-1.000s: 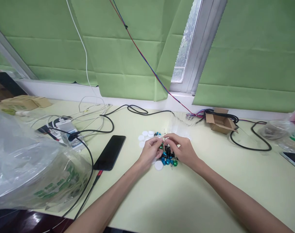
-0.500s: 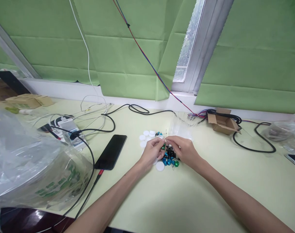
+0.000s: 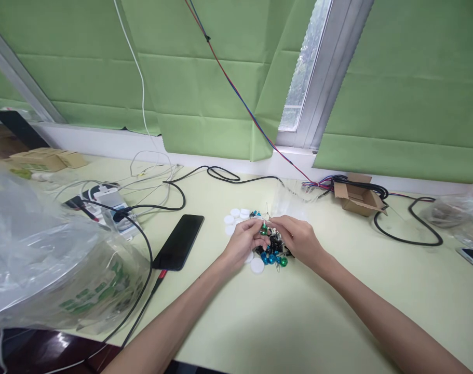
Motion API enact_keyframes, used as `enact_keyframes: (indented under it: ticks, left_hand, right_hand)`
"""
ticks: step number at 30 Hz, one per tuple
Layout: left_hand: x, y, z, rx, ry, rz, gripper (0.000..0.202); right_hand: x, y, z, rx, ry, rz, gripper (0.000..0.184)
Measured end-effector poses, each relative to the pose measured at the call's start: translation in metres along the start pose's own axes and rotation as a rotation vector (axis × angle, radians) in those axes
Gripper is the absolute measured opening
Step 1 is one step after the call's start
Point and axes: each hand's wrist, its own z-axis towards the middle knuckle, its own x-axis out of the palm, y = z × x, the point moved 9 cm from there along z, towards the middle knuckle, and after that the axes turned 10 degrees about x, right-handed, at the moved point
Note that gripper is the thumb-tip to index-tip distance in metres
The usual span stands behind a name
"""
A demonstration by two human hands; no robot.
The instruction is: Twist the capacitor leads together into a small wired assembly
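Observation:
Over a small heap of parts, a shiny green ball like a jingle bell (image 3: 264,229) hangs between my two hands. My left hand (image 3: 241,241) is closed, thumb and finger pinching at the ball's top. My right hand (image 3: 300,239) has its fingertips pinched together just beside it; what they grip is too small to make out. A thin wire (image 3: 267,209) sticks up above the fingertips. Below lie blue balls (image 3: 272,258), another green ball (image 3: 283,262) and black pieces (image 3: 275,243). White discs (image 3: 257,265) surround the heap, partly hidden by my left hand.
A black phone (image 3: 178,242) lies left of the heap, with a cable near it. Farther left stand a big plastic-wrapped bundle (image 3: 104,291) and a power strip (image 3: 110,200). An open cardboard box (image 3: 359,200) and black cables (image 3: 409,240) are at the back right.
The green ball now shows more fully between my hands, and the gap between the fingertips is slightly wider. The view has shifted a little; the heap looks the same.

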Motion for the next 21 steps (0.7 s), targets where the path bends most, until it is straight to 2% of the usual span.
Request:
enact_keyframes:
  ticks: [6,12,21]
  left_hand:
    - [0.002,-0.008,-0.001,0.045,0.025,0.034,0.027]
    - [0.000,-0.015,-0.002,0.126,0.001,0.160,0.029]
    - [0.003,-0.025,-0.002,0.248,0.038,0.315,0.030]
  right_hand:
    - [-0.006,0.001,0.002,-0.014,-0.013,0.007,0.024]
    - [-0.007,0.004,0.001,-0.062,-0.019,0.018,0.023]
    - [-0.011,0.010,0.002,-0.098,-0.041,-0.004,0.021]
